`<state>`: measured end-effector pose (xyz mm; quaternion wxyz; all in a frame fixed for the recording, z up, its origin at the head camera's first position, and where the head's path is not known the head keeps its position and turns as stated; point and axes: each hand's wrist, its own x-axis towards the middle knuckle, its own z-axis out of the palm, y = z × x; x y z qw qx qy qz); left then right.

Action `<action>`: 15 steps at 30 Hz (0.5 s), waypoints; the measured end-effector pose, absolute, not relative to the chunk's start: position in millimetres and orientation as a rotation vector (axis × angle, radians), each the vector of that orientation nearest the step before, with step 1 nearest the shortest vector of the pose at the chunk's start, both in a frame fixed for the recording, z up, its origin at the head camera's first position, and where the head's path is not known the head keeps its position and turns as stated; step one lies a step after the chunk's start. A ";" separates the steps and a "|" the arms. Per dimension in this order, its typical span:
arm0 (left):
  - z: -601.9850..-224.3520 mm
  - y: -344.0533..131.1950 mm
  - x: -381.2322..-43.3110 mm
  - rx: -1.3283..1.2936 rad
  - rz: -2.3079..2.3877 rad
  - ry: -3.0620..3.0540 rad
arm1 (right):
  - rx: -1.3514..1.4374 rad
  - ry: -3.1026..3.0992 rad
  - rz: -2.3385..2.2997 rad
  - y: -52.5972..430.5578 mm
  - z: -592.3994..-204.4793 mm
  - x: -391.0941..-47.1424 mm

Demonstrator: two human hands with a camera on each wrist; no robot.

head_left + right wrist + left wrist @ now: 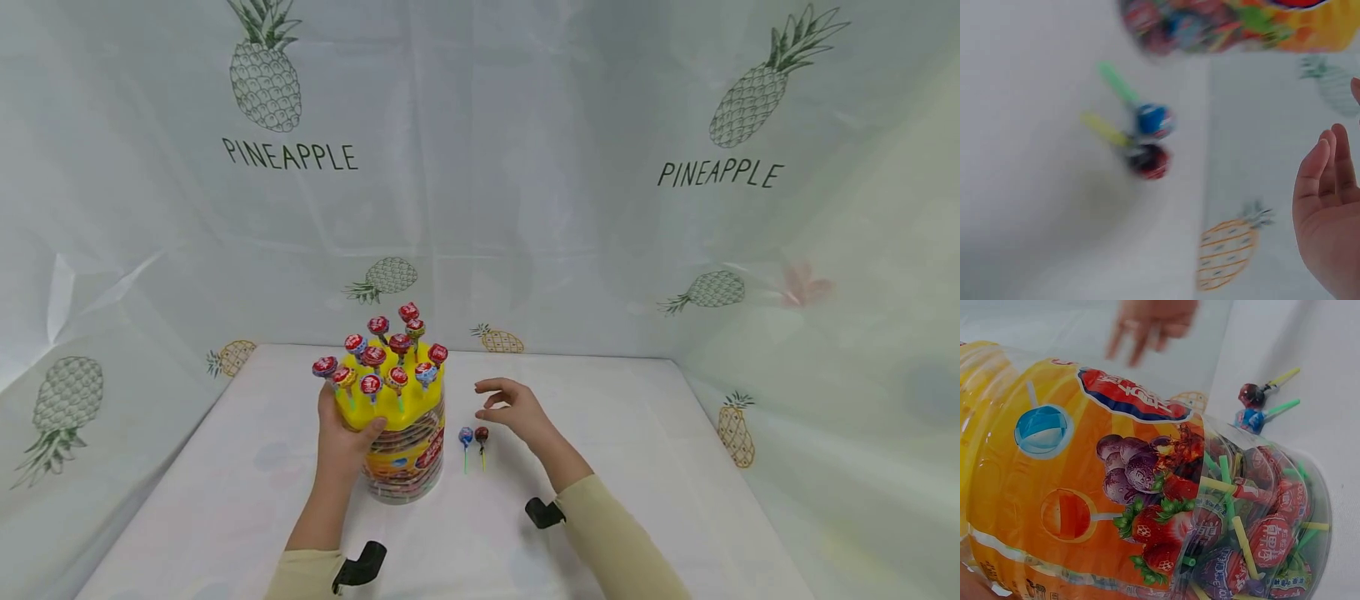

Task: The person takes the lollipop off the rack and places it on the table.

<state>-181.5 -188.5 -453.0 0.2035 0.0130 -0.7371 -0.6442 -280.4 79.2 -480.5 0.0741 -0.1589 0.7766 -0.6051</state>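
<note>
A clear plastic jar of lollipops with an orange fruit label stands on the table under a yellow top. Several wrapped lollipops poke up from that top, sticks down. My left hand grips the jar's left side near the top, thumb across the front. To the right of the jar, my right hand is raised with nothing in it, fingers loosely bent. Just below it lie a blue lollipop with a green stick and a dark red lollipop with a yellow stick, side by side.
The white tabletop ends against a hanging pale sheet printed with pineapples. Black wrist mounts sit on both sleeves. More lollipops show through the jar's clear lower wall.
</note>
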 end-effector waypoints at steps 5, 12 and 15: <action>-453.7 -188.8 -181.3 0.046 -1.801 -2.052 | -0.632 2.223 -1.936 70.2 -441.4 -267.7; -454.0 -189.1 -182.0 0.036 -1.800 -2.050 | -0.817 2.081 -2.075 58.6 -401.6 -248.9; -454.6 -189.3 -182.6 0.029 -1.813 -2.045 | -0.895 2.027 -2.125 54.0 -392.9 -243.4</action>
